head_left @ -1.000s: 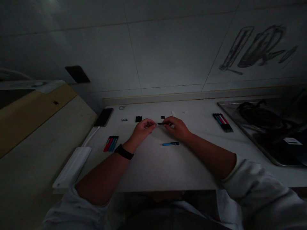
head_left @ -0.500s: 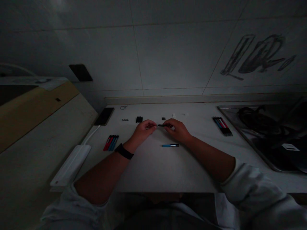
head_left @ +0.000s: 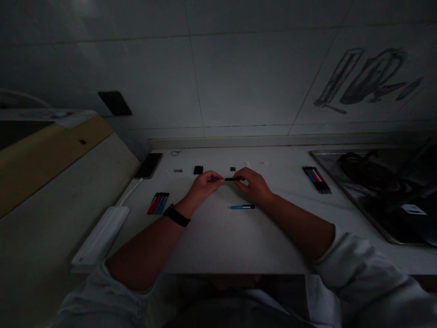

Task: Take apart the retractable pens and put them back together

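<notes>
My left hand (head_left: 203, 186) and my right hand (head_left: 254, 184) meet over the middle of the white table (head_left: 218, 232). Between them runs a thin black pen (head_left: 232, 179), pinched at its right end by my right fingers. My left fingers are curled and pinched at its left tip; whether a small part sits in them is too dark to tell. A blue pen with a black cap (head_left: 242, 207) lies just in front of my right hand. A dark watch band circles my left wrist.
A row of red and blue pens (head_left: 158, 203) lies at the left, another row (head_left: 316, 179) at the right. Small black parts (head_left: 198, 170) and a phone (head_left: 149, 165) lie further back. A white power strip (head_left: 99, 237) lies along the left edge. A metal tray with dark cables (head_left: 375, 182) stands right.
The hands have barely shifted and stay joined at the black pen; only the view moved slightly between the first frame and now.
</notes>
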A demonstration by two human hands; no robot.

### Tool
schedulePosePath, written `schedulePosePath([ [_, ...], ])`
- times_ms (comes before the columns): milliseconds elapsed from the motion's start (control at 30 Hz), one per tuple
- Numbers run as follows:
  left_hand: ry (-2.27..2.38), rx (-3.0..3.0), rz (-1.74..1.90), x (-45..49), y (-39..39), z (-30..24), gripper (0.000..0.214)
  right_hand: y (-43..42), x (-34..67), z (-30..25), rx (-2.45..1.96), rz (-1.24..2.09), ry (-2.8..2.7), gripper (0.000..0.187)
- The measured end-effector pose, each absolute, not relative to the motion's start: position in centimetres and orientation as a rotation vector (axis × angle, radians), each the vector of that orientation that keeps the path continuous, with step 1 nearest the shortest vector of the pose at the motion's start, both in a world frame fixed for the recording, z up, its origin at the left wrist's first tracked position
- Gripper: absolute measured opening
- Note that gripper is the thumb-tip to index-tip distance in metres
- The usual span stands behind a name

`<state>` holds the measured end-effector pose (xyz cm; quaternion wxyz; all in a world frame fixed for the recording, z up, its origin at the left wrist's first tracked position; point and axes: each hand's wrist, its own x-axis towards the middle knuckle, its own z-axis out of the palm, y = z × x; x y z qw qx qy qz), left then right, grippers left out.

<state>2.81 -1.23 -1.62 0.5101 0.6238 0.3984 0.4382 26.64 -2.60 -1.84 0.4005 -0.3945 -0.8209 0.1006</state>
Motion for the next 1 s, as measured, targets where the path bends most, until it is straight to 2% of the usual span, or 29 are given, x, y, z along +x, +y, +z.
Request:
schedulePosePath([
  [100,0.965,1.532,1.064,2.74,-1.27,-1.47,0.024,-2.67,26.63,-1.7,-1.029,0.247,-2.087,0.012],
  [300,0.976,1.588,1.071,2.74,-1.26,-1.39,0.023,-2.72,26.59,-1.33,-1.074,0.264,-2.14,0.022],
  [400,0.979,1.568,1.08,2.8,-1.24,-1.39,0.022,-2.74,26.58,-1.59,-1.06,0.307,-2.111,0.019],
  [533,0.987,1.596,1.078,2.77,-1.18,-1.38,0.02,-2.67,26.61,-2.11,-1.023,0.336,-2.071,0.032],
  [700,0.986,1.658,1.086,2.67,-1.12,-1.44,0.019,-2.56,26.73,-2.02,-0.988,0.306,-2.13,0.01],
  [900,0.979,1.671,1.081,2.62,-0.95,-1.66,0.017,-2.6,26.68,-2.07,-1.001,0.391,-2.071,0.027],
  [1000,0.975,1.685,1.073,2.62,-0.88,-1.8,0.017,-2.64,26.64,-1.92,-0.981,0.364,-2.095,0.014],
])
